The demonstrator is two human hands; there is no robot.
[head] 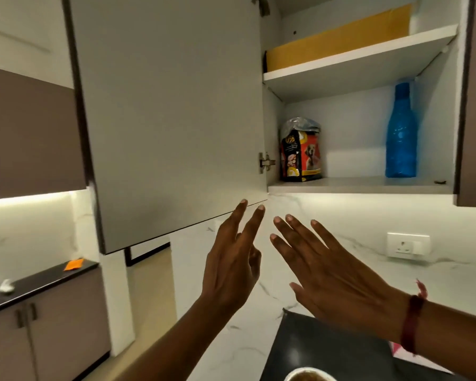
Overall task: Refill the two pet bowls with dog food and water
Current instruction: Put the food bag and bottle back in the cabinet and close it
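The left fingers [252, 224] were straight and slightly fanned, gripping nothing; their tips reached the lower edge of the flat, matte grey cabinet door [162, 105], and contact could not be judged. The right fingers [294, 232] were likewise straight and spread, empty, pointing up and leftward. The left hand [231, 265] stood edge-on with its back to the camera. The right hand [338, 281] showed its broad back, just beside the left without touching. A dark red thread band [412, 323] circled the right wrist.

The door hung wide open on a metal hinge [265, 163]. Inside, on the smooth grey bottom shelf [368, 184], stood the glossy red-and-black dog food bag [300, 152], upright at the left, its crinkled plastic top bunched. Well apart to the right stood the tall translucent blue plastic bottle [401, 133], narrow-necked and capped. A flat yellow-brown sheet [338, 45] lay on the white upper shelf [355, 60].

Below the hands, a black countertop [327, 350] met the veined white marble wall [341, 218], which carried a white square socket [408, 245]. At the bottom edge only the curved rim of a pale round bowl [309, 370] showed, brownish inside.
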